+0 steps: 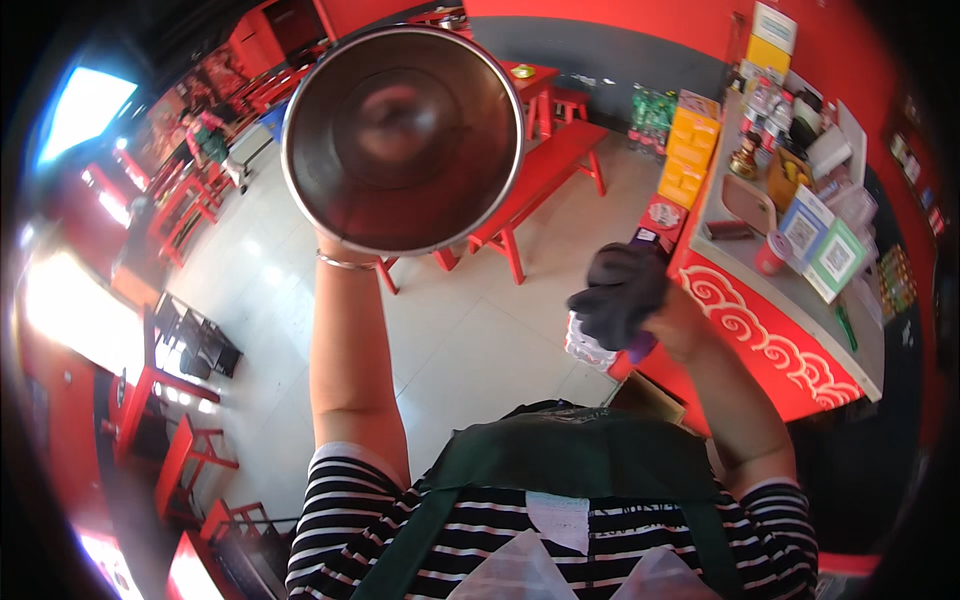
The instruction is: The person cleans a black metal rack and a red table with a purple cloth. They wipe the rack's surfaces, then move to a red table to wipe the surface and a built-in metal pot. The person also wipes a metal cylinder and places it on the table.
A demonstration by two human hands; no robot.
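A round metal bowl or basin with a shiny rim is raised in front of me, its hollow side facing the camera. My left hand supports it from behind at the lower edge; the fingers are hidden by the metal, and a bangle circles the wrist. On the right, my right hand is closed around a bunched dark cloth, with something purple showing at its lower edge. The cloth hides most of the fingers. The two hands are well apart.
A red bench stands beyond the bowl. To the right, a counter holds bottles, a cup and stands with printed codes; yellow boxes line its side. A co-worker in an apron walks at far left, near red tables.
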